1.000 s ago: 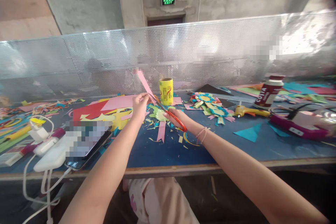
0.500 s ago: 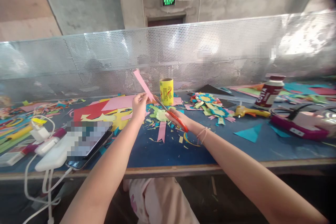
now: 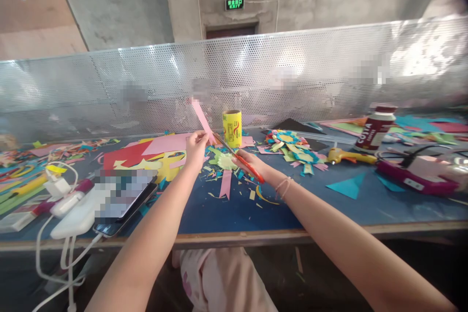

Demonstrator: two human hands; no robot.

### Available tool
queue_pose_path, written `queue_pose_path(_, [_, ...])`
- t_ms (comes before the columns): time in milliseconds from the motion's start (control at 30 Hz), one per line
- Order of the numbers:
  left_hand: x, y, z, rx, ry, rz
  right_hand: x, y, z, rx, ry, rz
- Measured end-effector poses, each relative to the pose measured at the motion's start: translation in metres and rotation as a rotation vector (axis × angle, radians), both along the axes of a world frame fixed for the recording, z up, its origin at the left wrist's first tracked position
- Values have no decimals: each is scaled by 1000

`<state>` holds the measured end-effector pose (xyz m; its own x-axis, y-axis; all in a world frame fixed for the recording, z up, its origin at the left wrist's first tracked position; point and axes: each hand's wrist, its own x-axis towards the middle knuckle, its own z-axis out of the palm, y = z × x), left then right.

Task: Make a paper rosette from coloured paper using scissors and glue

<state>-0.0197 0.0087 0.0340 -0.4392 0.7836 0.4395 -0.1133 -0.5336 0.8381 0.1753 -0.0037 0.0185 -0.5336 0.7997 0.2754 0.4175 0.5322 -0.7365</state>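
My left hand (image 3: 197, 146) pinches a long pink paper strip (image 3: 202, 118), which slants up and to the left above the table. In my right hand (image 3: 252, 162) are red-handled scissors (image 3: 255, 173), their blades pointing at the strip's lower end. Whether the blades touch the paper I cannot tell. Below the scissors a pale green paper piece (image 3: 224, 158) lies with a notched pink ribbon tail (image 3: 225, 184). Just behind stands a yellow tape roll (image 3: 232, 129) on its end.
On the left, a phone (image 3: 127, 197) and a white power bank (image 3: 78, 214) lie with cables. To the right are paper rosettes (image 3: 292, 144), a yellow glue gun (image 3: 349, 156), a brown bottle (image 3: 375, 128) and a purple box (image 3: 417, 178). A perforated metal screen (image 3: 146, 87) backs the table.
The pink strip's top end has shifted slightly right and down. My left hand has turned a little, and the scissors stay close to the strip's lower end.
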Motion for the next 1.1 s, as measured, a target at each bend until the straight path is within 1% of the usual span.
queue_pose_path(100, [0,-3,2,21,-1,13,0,0,-1,18,-59,29])
queue_pose_path(333, [4,-9,7,53,-4,28,-2,3,-4,41,-91,33])
queue_pose_path(567, [5,-8,6,70,-35,36,-3,0,-4,42,-83,41])
queue_pose_path(800, [5,-10,7,82,3,86,-4,-4,-2,6,-37,28])
queue_pose_path(900, [3,-7,5,86,18,101,-4,-5,-2,-7,-20,18])
queue_pose_path(1100, [4,-5,0,100,59,84,-4,-6,-1,-32,-13,27])
